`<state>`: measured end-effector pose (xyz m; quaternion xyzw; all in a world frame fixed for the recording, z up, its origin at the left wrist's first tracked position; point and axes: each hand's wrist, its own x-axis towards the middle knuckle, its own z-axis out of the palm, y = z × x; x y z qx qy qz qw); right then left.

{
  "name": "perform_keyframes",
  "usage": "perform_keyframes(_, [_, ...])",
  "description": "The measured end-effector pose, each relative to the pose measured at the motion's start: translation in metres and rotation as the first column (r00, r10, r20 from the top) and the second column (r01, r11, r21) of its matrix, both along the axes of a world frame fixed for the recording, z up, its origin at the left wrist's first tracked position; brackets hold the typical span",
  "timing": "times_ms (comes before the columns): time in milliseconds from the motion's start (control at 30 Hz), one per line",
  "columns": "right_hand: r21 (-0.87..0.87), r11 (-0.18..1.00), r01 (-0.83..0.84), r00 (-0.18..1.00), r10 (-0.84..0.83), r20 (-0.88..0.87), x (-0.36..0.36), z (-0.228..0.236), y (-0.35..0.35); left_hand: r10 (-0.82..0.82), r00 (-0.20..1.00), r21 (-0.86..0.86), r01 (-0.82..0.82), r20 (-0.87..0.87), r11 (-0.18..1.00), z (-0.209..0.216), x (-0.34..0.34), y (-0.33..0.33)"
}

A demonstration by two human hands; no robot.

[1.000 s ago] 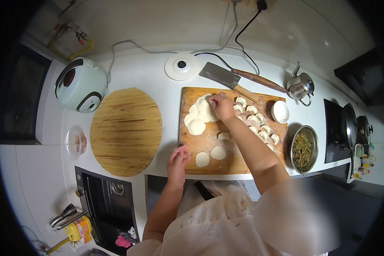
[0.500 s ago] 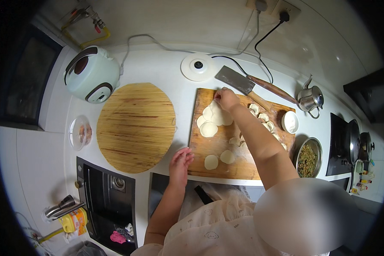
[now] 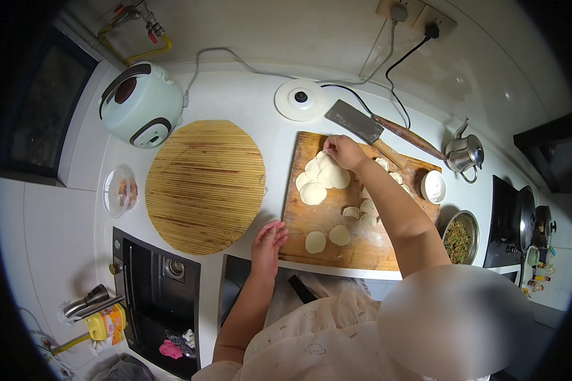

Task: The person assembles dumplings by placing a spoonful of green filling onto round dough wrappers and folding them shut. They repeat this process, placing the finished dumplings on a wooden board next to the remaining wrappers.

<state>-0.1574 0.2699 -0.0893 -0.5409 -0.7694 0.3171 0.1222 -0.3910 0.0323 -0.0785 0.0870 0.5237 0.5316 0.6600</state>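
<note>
A kitchen: sink (image 3: 147,298), stove (image 3: 501,206), rice cooker (image 3: 140,109) and cleaver (image 3: 353,119).

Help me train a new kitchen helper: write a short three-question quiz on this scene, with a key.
1. Multiple choice: which hand is at the overlapping dough rounds? A) left; B) right; C) neither.
2. True or false: the round bamboo mat lies to the left of the wooden board.
3. Count: how many flat dough rounds in view lie singly, toward the board's edge nearest the person?

Key: 1. B, the right hand. 2. True. 3. Two.
</note>
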Motion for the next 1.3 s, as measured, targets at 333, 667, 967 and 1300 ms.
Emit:
perform_keyframes(333, [0.184, 0.979, -0.084, 0.995, 0.093, -0.038, 0.006, -0.009, -0.003, -0.055, 0.998, -0.009, 0.055, -0.019, 0.998, 0.009, 0.013, 0.007])
perform_keyframes(667, [0.275, 0.953, -0.127, 0.958, 0.19, -0.214, 0.029, 0.016, -0.038, -0.083, 0.994, 0.023, 0.081, 0.069, 0.996, 0.006, 0.024, 0.013])
perform_keyframes(967, [0.119, 0.989, 0.086, 0.948, -0.045, -0.315, 0.008, 0.045, -0.143, -0.098, 0.778, 0.008, 0.118, 0.621, 0.993, 0.006, 0.08, 0.04])
perform_keyframes(1300, [0.152, 0.772, 0.618, 0.739, -0.504, -0.446, 0.125, 0.102, -0.226, -0.307, 0.681, 0.21, 0.224, 0.664, 0.952, 0.048, 0.135, 0.055])
